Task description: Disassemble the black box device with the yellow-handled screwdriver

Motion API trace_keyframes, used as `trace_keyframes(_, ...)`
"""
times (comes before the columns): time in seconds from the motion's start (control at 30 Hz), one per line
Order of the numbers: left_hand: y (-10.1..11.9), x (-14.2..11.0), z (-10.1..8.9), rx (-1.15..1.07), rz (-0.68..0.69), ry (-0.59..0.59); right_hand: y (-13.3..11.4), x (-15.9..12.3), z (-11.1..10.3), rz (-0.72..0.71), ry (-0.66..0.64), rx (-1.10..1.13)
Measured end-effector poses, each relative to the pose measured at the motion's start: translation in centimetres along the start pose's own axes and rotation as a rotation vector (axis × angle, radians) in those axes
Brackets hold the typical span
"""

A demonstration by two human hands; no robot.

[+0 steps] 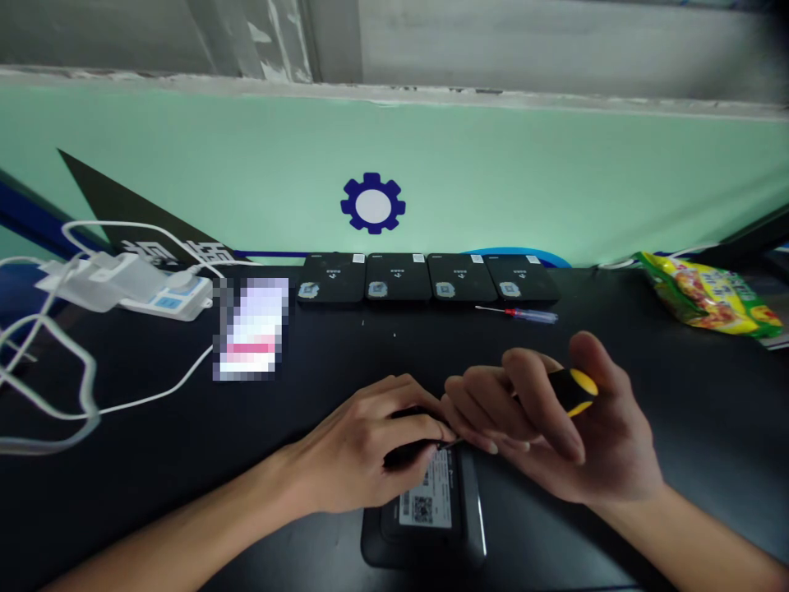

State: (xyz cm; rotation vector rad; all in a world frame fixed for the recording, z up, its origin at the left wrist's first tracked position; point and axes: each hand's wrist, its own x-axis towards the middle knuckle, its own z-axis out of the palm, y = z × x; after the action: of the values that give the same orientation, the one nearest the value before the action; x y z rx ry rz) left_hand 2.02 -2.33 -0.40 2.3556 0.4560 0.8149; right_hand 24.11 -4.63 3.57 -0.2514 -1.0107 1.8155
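A black device (425, 547) with rounded corners lies on the table, its white printed label and QR code facing up. My left hand (376, 448) rests over its far part, thumb and fingertips drawn together near a thin metal shaft; what they pinch is hidden. In my right hand (555, 427) is a screwdriver (583, 391) with a black and yellow handle, fingers curled round it. Its shaft points left toward the left fingertips, just above the label's upper end. The tip's exact contact with the device cannot be made out.
A row of several flat black boxes (399, 278) lies along the wall. Before them is a second screwdriver (533, 316) with a clear handle. A blurred-out phone (252, 329), white power strip (178, 296) and cables (154, 397) lie left; a yellow-green snack packet (708, 292) right.
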Motion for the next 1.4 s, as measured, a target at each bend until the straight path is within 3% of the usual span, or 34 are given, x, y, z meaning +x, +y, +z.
trace_keyframes(0.5, -0.4, -0.2, 0.2, 0.004, -0.014, 0.01, 0.3, -0.9, 0.3, -0.039, 0.011, -0.147)
trace_keyframes(0.6, -0.6, -0.3, 0.1, -0.019, -0.037, -0.01, -0.3, -1.7, 0.8, 0.065, -0.012, -0.253)
trace_keyframes(0.7, -0.6, -0.3, 0.0, -0.061, -0.036, -0.037, -0.8, -2.1, 1.4, 0.191, -0.123, -0.434)
trace_keyframes(0.8, -0.6, -0.2, -0.1, -0.084, -0.028, -0.044, -0.5, -1.8, 1.7, 0.162, -0.323, -0.465)
trace_keyframes(0.87, -0.5, -0.2, -0.1, -0.089, -0.027, -0.036, -0.2, -1.5, 1.8, 0.099, -0.374, -0.438)
trace_keyframes(1.03, -0.6, -0.2, -0.1, -0.122, -0.045, -0.051, -0.5, -1.4, 1.6, 0.208, -0.251, -0.389)
trace_keyframes(1.17, -0.5, -0.2, 0.1, -0.109, -0.049, 0.006, 0.0, -1.8, 1.1, 0.11, -0.029, -0.19)
trace_keyframes(1.4, -0.4, -0.2, 0.2, -0.122, -0.093, 0.069, 0.5, -1.1, 0.2, 0.051, 0.11, -0.011)
